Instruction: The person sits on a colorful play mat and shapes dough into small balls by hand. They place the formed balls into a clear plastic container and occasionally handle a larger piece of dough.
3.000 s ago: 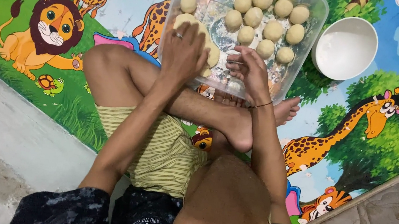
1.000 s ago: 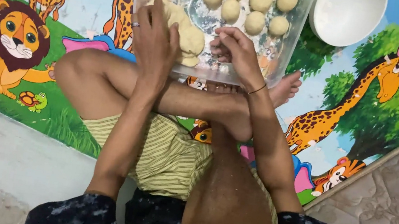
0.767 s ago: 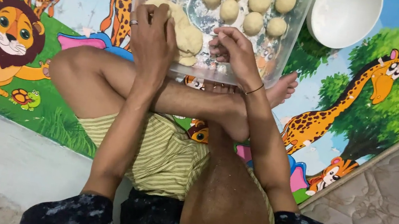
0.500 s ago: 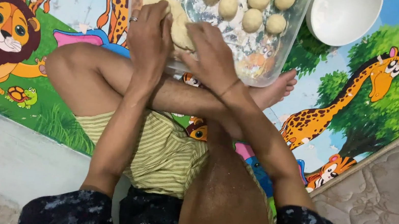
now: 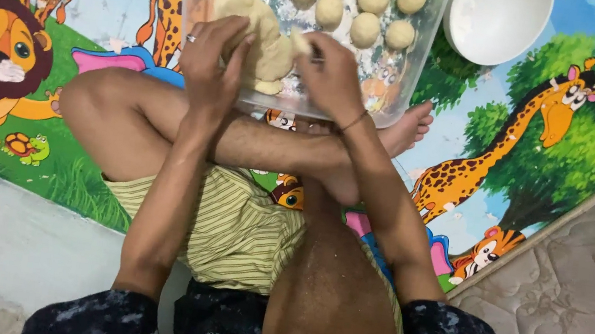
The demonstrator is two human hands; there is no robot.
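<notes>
A clear plastic tray (image 5: 400, 89) sits on the mat in front of my crossed legs. A big pale lump of dough (image 5: 262, 40) lies at its near left side. My left hand (image 5: 211, 64) presses on the lump's left edge, a ring on one finger. My right hand (image 5: 331, 76) pinches a small piece of dough (image 5: 299, 40) at the lump's right side, a thin bracelet on its wrist. Several round dough balls (image 5: 365, 29) lie in rows at the tray's far side.
A white bowl (image 5: 497, 21) stands right of the tray. A bright cartoon-animal mat (image 5: 529, 151) covers the floor, with a quilted beige mattress (image 5: 578, 303) at the right and bare grey floor (image 5: 13, 229) at the left. My bare foot (image 5: 406, 128) lies under the tray's near right corner.
My right hand has come across from the tray's near right side to the dough lump and pinched a piece off. My left hand has stayed on the lump.
</notes>
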